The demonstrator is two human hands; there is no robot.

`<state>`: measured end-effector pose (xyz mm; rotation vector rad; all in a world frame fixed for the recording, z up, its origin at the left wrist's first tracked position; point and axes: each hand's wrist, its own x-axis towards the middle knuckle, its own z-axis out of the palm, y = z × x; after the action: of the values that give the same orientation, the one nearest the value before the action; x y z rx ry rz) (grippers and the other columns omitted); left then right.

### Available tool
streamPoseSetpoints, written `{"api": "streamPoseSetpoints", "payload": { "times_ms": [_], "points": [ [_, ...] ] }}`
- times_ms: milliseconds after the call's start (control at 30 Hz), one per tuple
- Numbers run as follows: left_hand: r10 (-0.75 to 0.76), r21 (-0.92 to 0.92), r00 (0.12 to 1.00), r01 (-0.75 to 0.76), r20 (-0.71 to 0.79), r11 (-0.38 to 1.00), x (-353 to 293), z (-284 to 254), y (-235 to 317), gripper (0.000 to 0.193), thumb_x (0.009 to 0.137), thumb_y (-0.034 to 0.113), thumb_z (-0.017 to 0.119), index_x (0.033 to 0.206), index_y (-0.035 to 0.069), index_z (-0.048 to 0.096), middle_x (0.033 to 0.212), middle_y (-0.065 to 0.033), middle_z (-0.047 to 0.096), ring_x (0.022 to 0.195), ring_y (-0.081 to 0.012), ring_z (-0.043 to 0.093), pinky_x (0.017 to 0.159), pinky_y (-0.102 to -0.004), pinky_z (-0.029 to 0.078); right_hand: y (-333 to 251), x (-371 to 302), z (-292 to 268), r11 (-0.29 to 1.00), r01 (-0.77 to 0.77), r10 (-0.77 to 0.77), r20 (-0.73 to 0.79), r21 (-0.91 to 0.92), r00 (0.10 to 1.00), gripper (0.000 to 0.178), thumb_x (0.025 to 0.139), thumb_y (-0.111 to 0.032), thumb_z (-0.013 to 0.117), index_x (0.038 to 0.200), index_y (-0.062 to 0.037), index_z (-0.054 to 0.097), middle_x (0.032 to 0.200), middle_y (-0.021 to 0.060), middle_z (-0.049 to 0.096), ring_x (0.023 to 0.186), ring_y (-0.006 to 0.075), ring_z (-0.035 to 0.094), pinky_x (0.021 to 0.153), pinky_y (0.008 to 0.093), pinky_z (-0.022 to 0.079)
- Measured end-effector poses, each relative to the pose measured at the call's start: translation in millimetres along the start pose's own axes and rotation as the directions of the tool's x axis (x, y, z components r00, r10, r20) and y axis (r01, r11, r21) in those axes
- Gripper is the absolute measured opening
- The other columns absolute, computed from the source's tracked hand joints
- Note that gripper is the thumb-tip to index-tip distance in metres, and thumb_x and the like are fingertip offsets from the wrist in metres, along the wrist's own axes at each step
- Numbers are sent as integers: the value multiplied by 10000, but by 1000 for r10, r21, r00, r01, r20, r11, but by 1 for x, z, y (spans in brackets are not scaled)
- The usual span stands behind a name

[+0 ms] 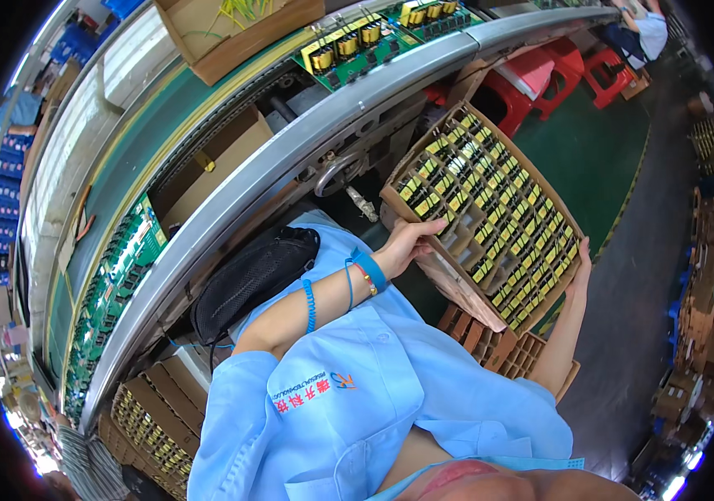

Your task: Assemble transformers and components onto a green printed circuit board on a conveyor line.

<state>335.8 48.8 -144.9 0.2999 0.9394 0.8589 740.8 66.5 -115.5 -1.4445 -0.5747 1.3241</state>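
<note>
A cardboard box (449, 272) with a grid of dividers sits tilted in front of me, between my hands. Most of its cells hold small yellow-and-black coil components (503, 179); several cells near my left hand have none. My left hand (409, 244) is closed on the box's left rim, thumb over the edge, and a blue wrist strap with a coiled cord circles that arm. Against the right side wall presses my right hand (579, 271), its fingers partly hidden behind the box.
To the left curves a metal-railed conveyor line (231, 204) carrying green circuit boards (119, 288). An open cardboard box (240, 37) stands at its far side. Red stools (553, 75) are beyond my box, and more divider trays (532, 359) lie beneath it. Another person (641, 33) is far right.
</note>
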Motion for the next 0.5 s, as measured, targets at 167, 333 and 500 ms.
{"api": "streamPoseSetpoints", "payload": {
  "times_ms": [167,333,500],
  "points": [
    [134,220,990,-139,37,966,8,-1,-5,342,753,209,742,997,5,617,816,-52,640,627,-110,603,560,-240,507,17,-2,-4,976,207,-208,8,74,978,511,948,-392,544,1301,-37,446,1183,110,570,1037,229,596,863,386,524],
    [328,244,944,-312,-25,918,-6,8,-6,287,647,91,700,857,-52,569,722,-62,587,574,-125,559,472,-276,462,26,-3,1,921,341,-357,56,189,932,383,962,-286,527,1206,10,507,1168,120,573,1044,240,574,884,368,492],
    [306,256,950,-310,56,916,2,-11,0,335,648,84,656,916,-81,540,746,-77,581,614,-138,561,515,-280,456,19,-28,-1,927,318,-346,124,200,930,351,994,-278,465,1173,20,510,1110,112,584,913,217,610,827,379,514]
  ]
}}
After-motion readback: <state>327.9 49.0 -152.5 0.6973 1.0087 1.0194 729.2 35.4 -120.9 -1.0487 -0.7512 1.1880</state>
